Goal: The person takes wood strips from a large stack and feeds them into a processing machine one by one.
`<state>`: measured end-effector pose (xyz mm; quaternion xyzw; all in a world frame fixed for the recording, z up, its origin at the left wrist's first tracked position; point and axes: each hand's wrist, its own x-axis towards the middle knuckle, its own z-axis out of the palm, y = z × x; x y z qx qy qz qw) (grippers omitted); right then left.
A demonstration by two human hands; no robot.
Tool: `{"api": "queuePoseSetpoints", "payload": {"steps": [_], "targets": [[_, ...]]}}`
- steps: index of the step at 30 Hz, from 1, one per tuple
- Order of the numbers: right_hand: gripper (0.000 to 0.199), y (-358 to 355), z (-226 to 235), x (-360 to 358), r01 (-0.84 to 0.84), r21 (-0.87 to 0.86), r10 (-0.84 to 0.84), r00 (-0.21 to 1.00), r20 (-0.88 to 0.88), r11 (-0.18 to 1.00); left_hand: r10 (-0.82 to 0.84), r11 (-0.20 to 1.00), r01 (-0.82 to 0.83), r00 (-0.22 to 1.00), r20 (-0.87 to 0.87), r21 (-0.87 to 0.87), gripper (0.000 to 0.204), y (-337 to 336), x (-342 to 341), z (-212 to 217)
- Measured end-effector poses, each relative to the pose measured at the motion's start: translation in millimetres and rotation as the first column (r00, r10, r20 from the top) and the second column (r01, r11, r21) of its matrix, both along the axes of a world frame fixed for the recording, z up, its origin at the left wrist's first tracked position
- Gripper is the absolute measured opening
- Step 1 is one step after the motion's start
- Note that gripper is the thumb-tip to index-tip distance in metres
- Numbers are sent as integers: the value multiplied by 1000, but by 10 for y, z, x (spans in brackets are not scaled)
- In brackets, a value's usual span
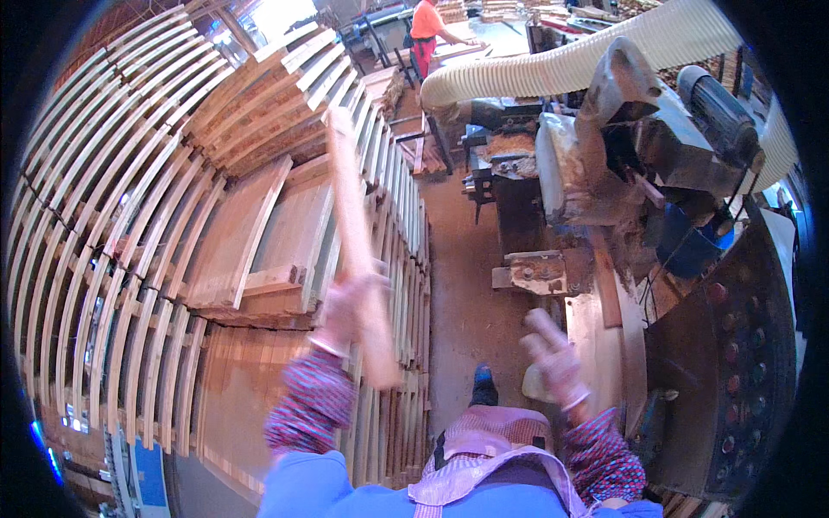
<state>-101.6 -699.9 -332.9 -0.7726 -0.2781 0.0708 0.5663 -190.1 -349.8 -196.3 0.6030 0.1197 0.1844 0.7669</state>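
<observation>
My left hand (pixel 349 302) is closed around a wooden board (pixel 348 203), held up at a steep tilt over the stacked wood at my left. The board is pale, long and narrow, slightly blurred by motion. Both hands seem to wear light gloves, with patterned sleeve covers above them. My right hand (pixel 557 358) holds nothing, and its fingers stretch forward and apart. It hovers beside the pale bed (pixel 585 321) of a woodworking machine (pixel 535 272). Another reddish-brown strip of wood (pixel 606 289) lies along that bed, a little ahead of my right hand.
Tall stacks of wooden slats (pixel 142 259) and boards (pixel 233 289) fill the left side. A ribbed hose (pixel 587 65) crosses above the machine, near a motor (pixel 718 112). A dark control panel (pixel 734 371) stands at right. Another person (pixel 425 34) works far ahead.
</observation>
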Motion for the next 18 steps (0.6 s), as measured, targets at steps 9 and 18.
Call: {"api": "queuePoseSetpoints", "payload": {"steps": [9,18], "targets": [[82,-808,10,-1439,241,-149,-263,952,-156,959,33,999,-30,965,-262,15,44,-2459,207,-1446],[49,-1659,-879,-1644,588,-591,-279,799,533,553,-217,820,47,948,-234,-570,51,-2386,161,-1761]]}}
